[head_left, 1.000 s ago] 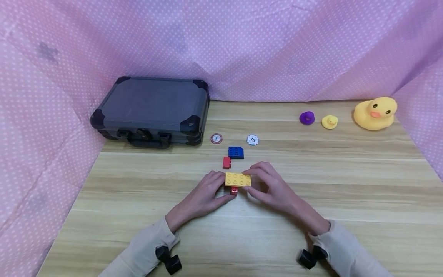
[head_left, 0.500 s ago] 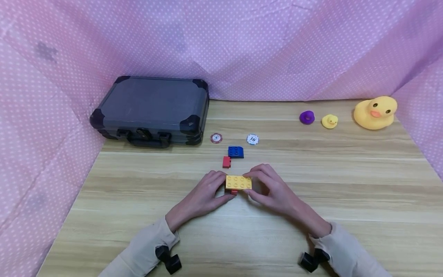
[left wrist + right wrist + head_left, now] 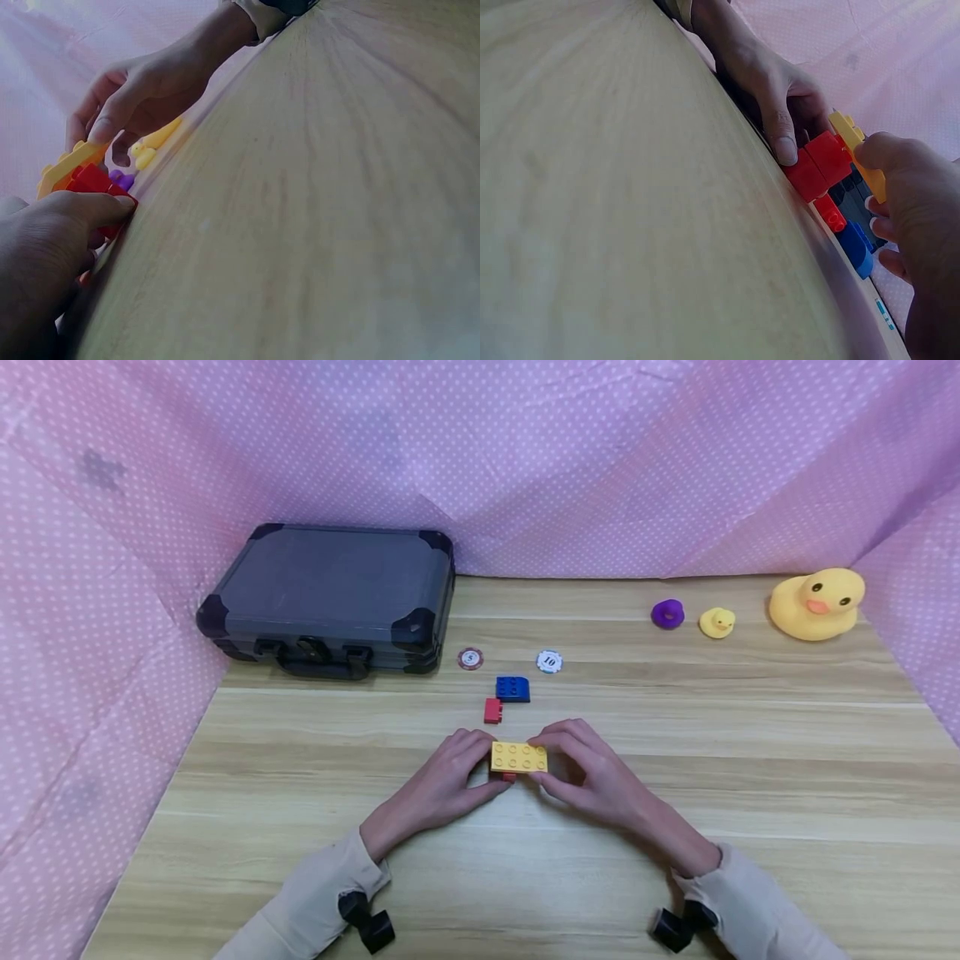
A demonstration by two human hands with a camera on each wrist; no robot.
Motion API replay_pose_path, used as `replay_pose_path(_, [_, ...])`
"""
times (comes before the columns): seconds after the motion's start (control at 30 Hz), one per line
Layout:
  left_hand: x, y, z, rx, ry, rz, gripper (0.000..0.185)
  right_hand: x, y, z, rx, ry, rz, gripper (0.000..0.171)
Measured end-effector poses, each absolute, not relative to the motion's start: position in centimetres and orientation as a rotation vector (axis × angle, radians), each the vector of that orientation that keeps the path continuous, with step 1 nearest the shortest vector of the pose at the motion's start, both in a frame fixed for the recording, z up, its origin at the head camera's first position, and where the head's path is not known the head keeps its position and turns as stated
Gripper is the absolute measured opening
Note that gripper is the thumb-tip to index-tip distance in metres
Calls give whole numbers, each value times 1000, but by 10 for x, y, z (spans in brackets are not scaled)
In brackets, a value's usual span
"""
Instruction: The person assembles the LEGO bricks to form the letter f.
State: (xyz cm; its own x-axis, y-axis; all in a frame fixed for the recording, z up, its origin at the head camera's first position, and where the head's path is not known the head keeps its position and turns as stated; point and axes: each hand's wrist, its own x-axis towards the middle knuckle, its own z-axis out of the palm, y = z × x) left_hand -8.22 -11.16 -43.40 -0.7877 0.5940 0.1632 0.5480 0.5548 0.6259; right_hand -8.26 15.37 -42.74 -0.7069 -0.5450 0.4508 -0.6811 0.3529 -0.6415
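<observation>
Right now my left hand and my right hand pinch the two ends of a flat yellow studded plastic brick, which sits on top of a red plastic block near the middle of the wooden table. My left thumb presses the red block's side against the table top; my right fingertips curl over the yellow brick's right end.

Just beyond my grip, toward the far edge, lie a small red brick and a blue studded brick, close together and apart from my hands. Past them sit a red poker chip and a white poker chip. A dark grey hard case fills the far left corner. Toward the far right corner stand a purple rubber ring, a small yellow duck and a large yellow rubber duck. Pink dotted cloth walls the table.

From the head view, the red block is almost hidden under the yellow brick; both wrist views show it plainly, standing taller than a sliver.
</observation>
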Motion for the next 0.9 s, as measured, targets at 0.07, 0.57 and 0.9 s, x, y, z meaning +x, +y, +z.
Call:
replay_pose_path(0.07, [-82,-111,-434,993,2705,1063,37,-82,154,-427,1126,-2448,1280,36])
replay_pose_path(0.57, [-83,-111,-433,986,2694,1090,35,-83,154,-424,1172,-2451,1238,37])
replay_pose_path(0.9, [-84,-111,-433,966,2690,1090,34,-85,156,-416,1242,-2472,1056,42])
